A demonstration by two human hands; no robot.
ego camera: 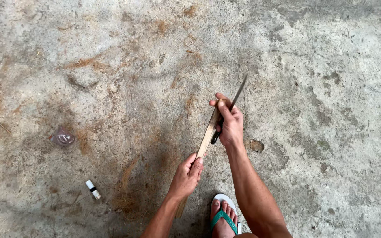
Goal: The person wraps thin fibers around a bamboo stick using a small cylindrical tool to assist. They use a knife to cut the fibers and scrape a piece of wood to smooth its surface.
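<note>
Two hands work one thin wooden strip (207,136), which slants up and away from our foot (224,216) in its green sandal. Our left hand (186,176) is closed around the strip's lower part, thumb lying along the wood. Our right hand (230,125) sits at the strip's upper end, fingers curled tight around the dark handle of a knife (237,98) while the thumb presses on the strip's tip. The blade juts up and away from the strip, pointing off from us.

To shave cleanly here, we judge that the edge should meet the wood at a shallow angle and travel away from the body, with the left hand kept below the blade's path. A firm hold low on the strip should stop it from twisting. Light strokes suit wood this thin; a deep bite could split it.

Left of the strip, well apart, lie a crumpled plastic wrapper (62,138) and a small white tube (93,189) on the stained concrete floor (331,66).
</note>
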